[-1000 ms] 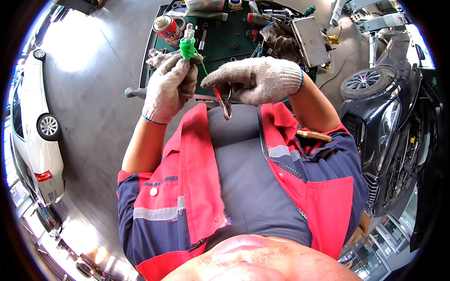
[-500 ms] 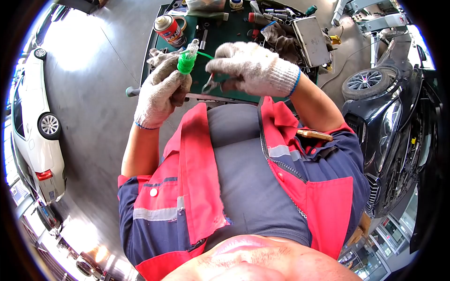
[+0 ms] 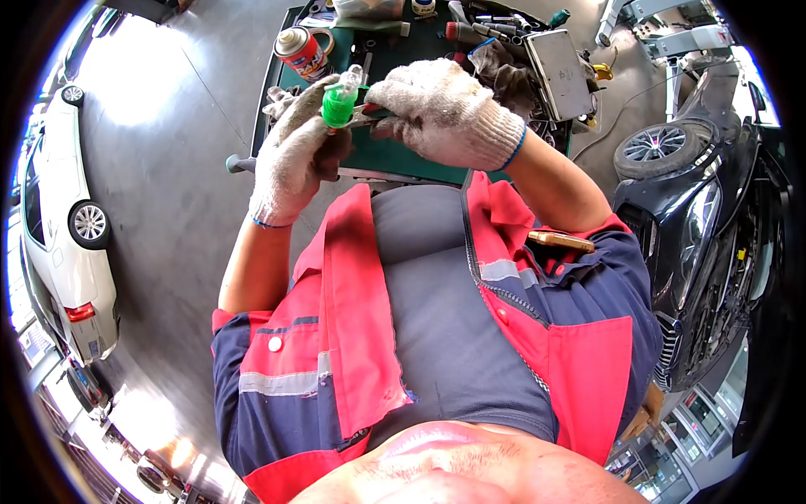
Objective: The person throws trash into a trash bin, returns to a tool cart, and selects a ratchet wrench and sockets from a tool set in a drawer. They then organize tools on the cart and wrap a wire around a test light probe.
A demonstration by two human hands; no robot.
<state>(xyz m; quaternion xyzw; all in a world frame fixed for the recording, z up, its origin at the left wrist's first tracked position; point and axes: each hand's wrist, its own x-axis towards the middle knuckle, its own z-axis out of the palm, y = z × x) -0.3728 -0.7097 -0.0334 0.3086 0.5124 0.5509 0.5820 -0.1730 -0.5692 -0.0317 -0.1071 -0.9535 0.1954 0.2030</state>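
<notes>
My left hand point(image 3: 290, 164), in a whitish work glove with darkened fingertips, is closed around a clear plastic piece wound with bright green strand point(image 3: 339, 107). The clear end points up and away from me. In my right hand point(image 3: 445, 113), gloved the same way, is a small metal hand tool that looks like pliers point(image 3: 363, 117), with a bit of red at its handle. Its metal jaws meet the right side of the green winding. Most of the tool is hidden by my fingers, and I cannot make out whether the jaws grip the strand.
Beyond my hands is a green-topped workbench point(image 3: 386, 155) bearing a red spray can point(image 3: 304, 55), a tape roll point(image 3: 323, 40), a grey case point(image 3: 557, 76), rags and several tools. A white car point(image 3: 71, 227) stands left, a dark car point(image 3: 697, 227) with a loose wheel point(image 3: 656, 144) right.
My right hand has come left, bringing the tool from below the loose green strand up against the winding. The strand no longer stretches visibly between my hands. My left hand has shifted slightly right.
</notes>
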